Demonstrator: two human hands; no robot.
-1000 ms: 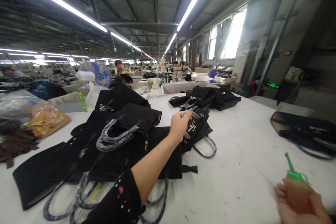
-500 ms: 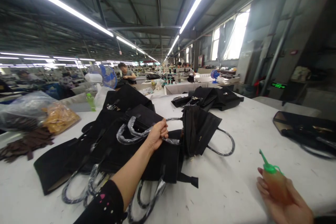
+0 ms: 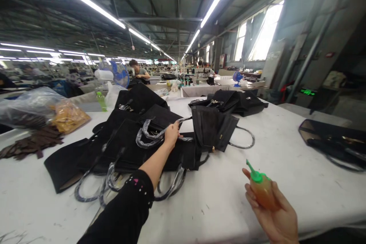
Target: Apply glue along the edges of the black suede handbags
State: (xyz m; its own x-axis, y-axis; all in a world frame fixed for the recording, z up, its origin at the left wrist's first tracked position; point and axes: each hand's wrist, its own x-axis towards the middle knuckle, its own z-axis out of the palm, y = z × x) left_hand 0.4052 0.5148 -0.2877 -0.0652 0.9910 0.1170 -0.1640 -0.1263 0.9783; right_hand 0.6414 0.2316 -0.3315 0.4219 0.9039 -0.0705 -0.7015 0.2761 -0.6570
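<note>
My left hand (image 3: 172,134) reaches out over a heap of black handbags (image 3: 122,145) on the white table. Its fingers are closed round a plastic-wrapped bag handle; which bag that handle belongs to is hard to tell. Just right of the hand, a black handbag (image 3: 213,127) leans on the heap, its zip pull hanging down and a looped handle (image 3: 248,137) sticking out to the right. Above the table's right front part, my right hand (image 3: 276,213) is wrapped round a squeeze bottle (image 3: 264,194) of orange-brown liquid with a green nozzle tilted up to the left.
More black bags (image 3: 228,101) lie at the table's back. Another bag (image 3: 334,143) rests at the right edge. To the left are brown gloves or strips (image 3: 34,141), a yellow plastic packet (image 3: 70,114) and a green bottle (image 3: 101,101). A blue fan (image 3: 120,74) and a person (image 3: 139,70) are beyond.
My right hand has moved left and up with the squeeze bottle, closer to the bags. My left hand keeps its hold, and the leaning bag has shifted a little left and away.
</note>
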